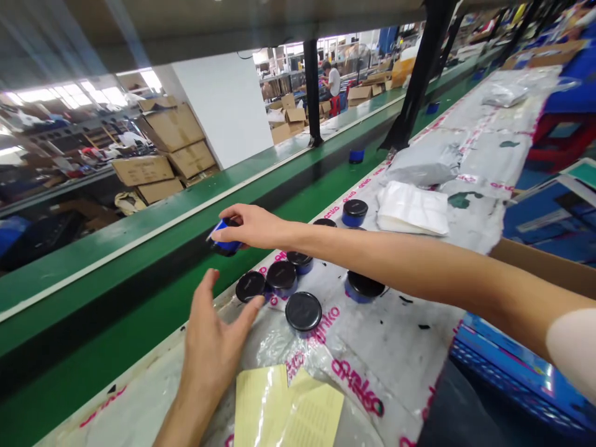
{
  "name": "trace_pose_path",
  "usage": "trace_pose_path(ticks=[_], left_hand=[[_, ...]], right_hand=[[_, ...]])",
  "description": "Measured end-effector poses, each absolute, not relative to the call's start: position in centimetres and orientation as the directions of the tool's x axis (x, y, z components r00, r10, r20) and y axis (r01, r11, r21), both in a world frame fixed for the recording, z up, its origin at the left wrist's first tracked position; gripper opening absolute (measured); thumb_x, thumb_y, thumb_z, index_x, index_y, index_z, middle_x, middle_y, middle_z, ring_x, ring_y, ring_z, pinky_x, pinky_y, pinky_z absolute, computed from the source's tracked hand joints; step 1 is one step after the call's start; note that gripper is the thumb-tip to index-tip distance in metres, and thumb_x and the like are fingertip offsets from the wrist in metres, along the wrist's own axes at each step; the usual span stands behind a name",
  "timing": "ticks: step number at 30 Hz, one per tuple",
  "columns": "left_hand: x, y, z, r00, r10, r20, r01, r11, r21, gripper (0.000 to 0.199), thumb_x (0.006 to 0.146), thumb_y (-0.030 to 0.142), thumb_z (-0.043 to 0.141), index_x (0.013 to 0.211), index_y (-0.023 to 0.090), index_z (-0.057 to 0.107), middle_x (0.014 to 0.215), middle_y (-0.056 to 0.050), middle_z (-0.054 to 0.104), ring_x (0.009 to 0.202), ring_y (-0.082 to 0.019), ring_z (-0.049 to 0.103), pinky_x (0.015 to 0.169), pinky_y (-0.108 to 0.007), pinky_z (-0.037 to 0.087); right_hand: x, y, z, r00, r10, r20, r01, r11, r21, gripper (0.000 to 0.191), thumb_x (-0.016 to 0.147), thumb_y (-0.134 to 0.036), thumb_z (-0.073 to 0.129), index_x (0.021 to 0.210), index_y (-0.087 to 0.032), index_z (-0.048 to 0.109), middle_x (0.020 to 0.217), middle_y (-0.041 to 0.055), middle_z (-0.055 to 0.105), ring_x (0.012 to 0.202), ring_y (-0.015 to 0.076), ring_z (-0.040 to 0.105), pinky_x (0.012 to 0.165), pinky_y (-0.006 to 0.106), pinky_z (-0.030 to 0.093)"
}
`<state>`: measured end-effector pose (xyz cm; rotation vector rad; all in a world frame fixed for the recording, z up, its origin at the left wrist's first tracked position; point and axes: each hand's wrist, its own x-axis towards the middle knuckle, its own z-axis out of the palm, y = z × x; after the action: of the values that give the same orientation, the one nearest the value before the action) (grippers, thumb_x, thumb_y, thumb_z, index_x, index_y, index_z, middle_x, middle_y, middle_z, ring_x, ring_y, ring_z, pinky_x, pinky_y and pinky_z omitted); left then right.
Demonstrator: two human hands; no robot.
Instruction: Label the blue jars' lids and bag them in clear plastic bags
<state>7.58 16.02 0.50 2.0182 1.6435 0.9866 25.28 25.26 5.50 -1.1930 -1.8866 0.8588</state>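
Over the green conveyor belt, my right hand [244, 226] grips a small blue and black round container [227, 239], tilted. My left hand [214, 335] is open at the table's near edge, its thumb close to a black-lidded jar [250, 287]. Beside that jar stand another black-lidded jar [281, 276] and a third one [303, 312] nearer to me. Further jars with black lids and blue sides stand under and behind my right forearm, one of them [354, 212] by a stack of white sheets [412, 208]. Yellow printed sheets [288, 410] lie at the front, beside clear plastic.
The green belt [153, 298] runs diagonally past the table and carries a few blue items, one [356, 156] near a black post [414, 81]. Cardboard boxes [172, 136] are stacked beyond. A person [333, 81] sits in the background. Blue boxes [512, 366] are at the right.
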Motion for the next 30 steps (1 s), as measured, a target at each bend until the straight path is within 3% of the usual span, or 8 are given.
trace_pose_path(ticks=[3, 6, 12, 15, 18, 22, 26, 30], left_hand=[[8.3, 14.5, 3.0, -0.025, 0.943, 0.331, 0.398, -0.294, 0.869, 0.09, 0.076, 0.051, 0.078, 0.151, 0.023, 0.038, 0.149, -0.012, 0.053, 0.133, -0.029, 0.055, 0.113, -0.047, 0.045], [9.0, 12.7, 4.9, -0.125, 0.936, 0.328, 0.301, -0.279, 0.912, 0.078, 0.073, 0.045, 0.082, 0.14, 0.023, 0.05, 0.134, -0.009, 0.066, 0.116, -0.027, 0.067, 0.097, -0.039, 0.057], [6.4, 9.0, 4.3, -0.13, 0.948, 0.291, 0.646, -0.141, 0.75, 0.071, 0.063, 0.055, 0.083, 0.125, 0.034, 0.057, 0.124, -0.003, 0.068, 0.111, -0.032, 0.067, 0.099, -0.054, 0.052], [4.0, 7.7, 2.7, -0.039, 0.99, 0.138, 0.849, -0.04, 0.527, 0.068, 0.07, 0.064, 0.071, 0.128, 0.035, 0.054, 0.125, -0.006, 0.068, 0.112, -0.039, 0.065, 0.093, -0.06, 0.051], [2.3, 7.3, 0.9, 0.01, 0.998, 0.07, 0.922, -0.036, 0.385, 0.062, 0.08, 0.065, 0.059, 0.132, 0.031, 0.051, 0.136, -0.01, 0.062, 0.115, -0.042, 0.062, 0.086, -0.057, 0.053], [2.0, 7.4, -0.6, 0.07, 0.99, 0.121, 0.927, -0.11, 0.358, 0.069, 0.084, 0.064, 0.054, 0.141, 0.029, 0.044, 0.143, -0.011, 0.057, 0.122, -0.041, 0.059, 0.093, -0.058, 0.053], [3.7, 5.9, 0.3, 0.172, 0.9, 0.401, 0.879, -0.324, 0.349, 0.063, 0.086, 0.058, 0.056, 0.139, 0.023, 0.051, 0.146, -0.014, 0.054, 0.133, -0.039, 0.051, 0.109, -0.058, 0.043], [6.8, 3.6, 1.6, 0.194, 0.941, 0.278, 0.665, -0.334, 0.668, 0.035, 0.08, 0.052, 0.068, 0.11, 0.033, 0.073, 0.126, -0.006, 0.071, 0.117, -0.035, 0.064, 0.104, -0.048, 0.047]], right_hand=[[24.6, 20.9, 6.0, -0.369, 0.893, 0.259, 0.059, 0.301, -0.952, 0.049, 0.089, -0.045, 0.068, 0.126, -0.016, 0.052, 0.12, 0.0067, 0.067, 0.1, 0.0149, 0.067, 0.076, 0.022, 0.059], [24.0, 17.2, 5.9, -0.367, 0.886, 0.284, -0.115, 0.26, -0.959, 0.051, 0.082, -0.042, 0.078, 0.121, -0.019, 0.055, 0.114, 0.0063, 0.069, 0.104, 0.0188, 0.066, 0.083, 0.029, 0.058], [27.7, 9.9, 6.5, -0.296, 0.878, 0.375, 0.323, 0.462, -0.826, 0.037, 0.096, -0.045, 0.061, 0.122, -0.018, 0.063, 0.114, 0.0075, 0.069, 0.098, 0.0181, 0.065, 0.083, 0.03, 0.05], [30.2, 5.7, 5.5, -0.451, 0.866, 0.217, 0.591, 0.472, -0.654, 0.018, 0.097, -0.031, 0.059, 0.102, -0.018, 0.07, 0.095, 0.0056, 0.073, 0.086, 0.0191, 0.067, 0.076, 0.03, 0.047], [31.0, 2.9, 3.4, -0.414, 0.91, -0.001, 0.737, 0.335, -0.587, 0.019, 0.091, -0.027, 0.064, 0.108, -0.018, 0.07, 0.093, 0.0066, 0.074, 0.084, 0.0229, 0.069, 0.072, 0.032, 0.045], [30.2, 2.3, 1.2, -0.373, 0.914, -0.161, 0.677, 0.149, -0.721, 0.024, 0.083, -0.015, 0.067, 0.106, -0.019, 0.069, 0.09, 0.0026, 0.074, 0.079, 0.0186, 0.067, 0.066, 0.027, 0.044], [29.8, 3.2, 0.1, -0.361, 0.921, -0.147, 0.472, 0.045, -0.88, 0.027, 0.079, -0.004, 0.061, 0.102, -0.017, 0.068, 0.078, -0.0011, 0.068, 0.066, 0.0112, 0.059, 0.059, 0.021, 0.042], [29.7, 3.5, 0.6, -0.418, 0.899, -0.133, 0.206, -0.048, -0.977, 0.016, 0.086, -0.011, 0.061, 0.101, -0.015, 0.064, 0.072, -0.0038, 0.059, 0.064, 0.0086, 0.052, 0.057, 0.019, 0.041]])
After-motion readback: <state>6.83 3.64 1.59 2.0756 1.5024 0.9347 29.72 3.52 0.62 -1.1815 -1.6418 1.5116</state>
